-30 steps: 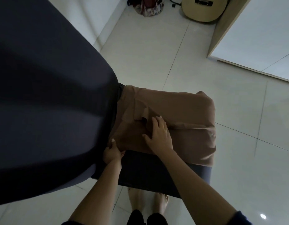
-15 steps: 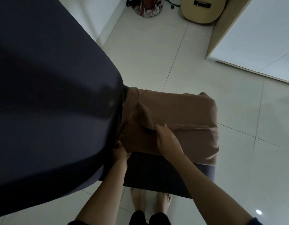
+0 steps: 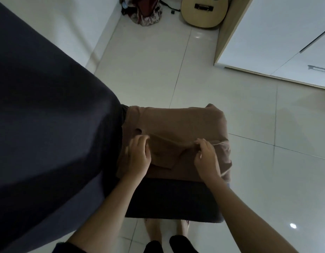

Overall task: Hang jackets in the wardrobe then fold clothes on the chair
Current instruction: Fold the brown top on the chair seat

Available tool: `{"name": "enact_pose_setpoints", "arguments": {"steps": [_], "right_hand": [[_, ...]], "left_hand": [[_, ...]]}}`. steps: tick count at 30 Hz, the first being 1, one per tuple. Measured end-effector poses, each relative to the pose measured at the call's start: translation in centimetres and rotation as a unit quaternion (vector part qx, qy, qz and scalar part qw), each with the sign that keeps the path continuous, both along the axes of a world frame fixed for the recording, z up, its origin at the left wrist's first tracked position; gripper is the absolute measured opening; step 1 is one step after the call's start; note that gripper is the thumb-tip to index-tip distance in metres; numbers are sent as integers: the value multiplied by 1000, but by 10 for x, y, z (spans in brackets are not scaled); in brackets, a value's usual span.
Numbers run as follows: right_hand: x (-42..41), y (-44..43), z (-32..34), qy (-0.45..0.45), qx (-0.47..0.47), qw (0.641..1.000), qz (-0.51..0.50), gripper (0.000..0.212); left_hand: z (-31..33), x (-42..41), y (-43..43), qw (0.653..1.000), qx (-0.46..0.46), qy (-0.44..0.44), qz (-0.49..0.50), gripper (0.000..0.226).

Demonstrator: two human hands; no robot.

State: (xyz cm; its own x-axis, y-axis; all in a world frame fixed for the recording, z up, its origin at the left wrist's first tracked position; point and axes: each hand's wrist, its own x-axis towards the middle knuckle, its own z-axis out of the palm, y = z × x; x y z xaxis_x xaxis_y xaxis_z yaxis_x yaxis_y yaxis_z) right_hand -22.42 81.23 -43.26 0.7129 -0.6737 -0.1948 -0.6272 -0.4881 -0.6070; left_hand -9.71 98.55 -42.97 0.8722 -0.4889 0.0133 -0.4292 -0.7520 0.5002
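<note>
Head view, looking steeply down. A brown soft-fabric garment (image 3: 176, 121), partly folded into a rough rectangle, lies on the far part of the dark grey upholstered chair seat (image 3: 172, 198). Its left edge sits against the tall dark grey chair back (image 3: 48, 125), which fills the left side of the view; its right edge droops over the seat's right side. The near strip of the seat is uncovered. Left hand (image 3: 138, 156): fingers curled, thumb and fingertips pinching a raised fold of the garment near its left side, the heel of the hand over the cloth. Right hand (image 3: 207, 157): likewise curled, thumb and forefinger pinching the same fold toward the garment's right side. Between the two pinches the cloth edge runs as a taut, lifted ridge, and a loose flap hangs below it toward the person. Both forearms are bare and reach in from the bottom of the view. Below the seat's front edge, bare feet (image 3: 154, 229) stand on the glossy white tiled floor (image 3: 139, 79). Far end of the room: a light wooden acoustic guitar (image 3: 203, 13) just beside the pale wood side panel of a white-doored wardrobe (image 3: 276, 33). A reddish patterned bag (image 3: 147, 15) sits left of the guitar, near the white wall.
</note>
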Motion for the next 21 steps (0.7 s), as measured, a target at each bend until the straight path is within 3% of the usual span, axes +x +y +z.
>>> {"name": "enact_pose_setpoints", "arguments": {"steps": [3, 6, 12, 15, 18, 21], "right_hand": [[-11, -26, -3, 59, 2, 998, -22, 49], [-19, -53, -14, 108, 1, 994, -27, 56], [-22, -97, -28, 174, -6, 984, 20, 34], [-29, -120, -31, 201, -41, 977, 65, 22], [-40, -142, -36, 285, -95, 945, 128, 23], [-47, -157, -43, 321, -67, 936, 126, 22]], "left_hand": [[-3, 9, -30, 991, 63, 42, -112, 42], [-21, 13, -46, 967, 171, 40, -182, 51], [-26, 28, -57, 953, 269, 72, -120, 19], [-27, 36, -61, 952, 272, 64, -127, 20], [-28, 40, -60, 949, 284, 44, -131, 23], [-30, 42, -61, 940, 312, 37, -134, 23]]}}
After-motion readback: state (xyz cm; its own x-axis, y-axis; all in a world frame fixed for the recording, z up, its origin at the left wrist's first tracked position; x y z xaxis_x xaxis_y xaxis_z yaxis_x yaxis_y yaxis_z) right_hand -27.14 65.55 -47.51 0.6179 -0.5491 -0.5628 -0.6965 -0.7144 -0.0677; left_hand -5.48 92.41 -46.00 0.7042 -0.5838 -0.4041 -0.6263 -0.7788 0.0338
